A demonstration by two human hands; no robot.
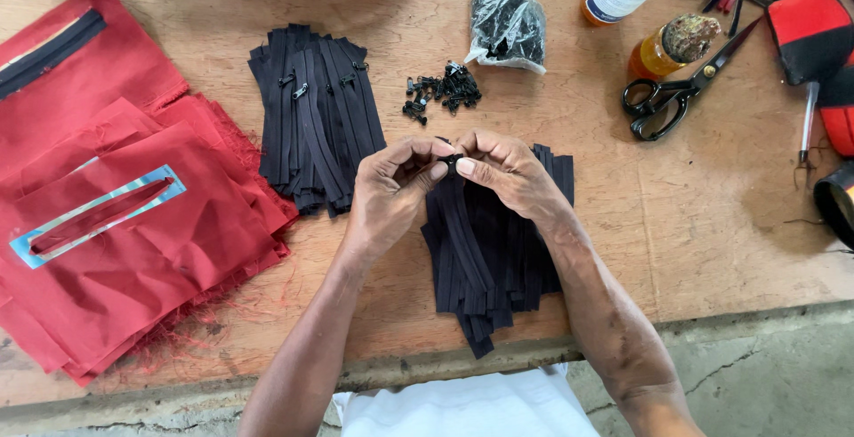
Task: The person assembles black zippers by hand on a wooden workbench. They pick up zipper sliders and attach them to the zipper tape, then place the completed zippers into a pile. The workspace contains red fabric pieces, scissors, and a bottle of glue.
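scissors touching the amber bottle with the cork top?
Apart. The head view shows bare wood between the black-handled scissors and the amber bottle; the blades pass to the bottle's right without meeting it.

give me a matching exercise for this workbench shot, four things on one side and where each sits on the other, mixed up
Things:
1. scissors
2. red fabric pieces
3. loose pile of small black sliders
4. clear bag of black parts

Places:
A. far left of the table, stacked
B. just beyond the two hands, between the two stacks of black zipper strips
C. right side, beside an amber bottle
D. top middle, behind the small loose pile

Pairs: 1-C, 2-A, 3-B, 4-D

The left hand and right hand meet over the nearer stack of black strips, pinching a small black piece between the fingertips.
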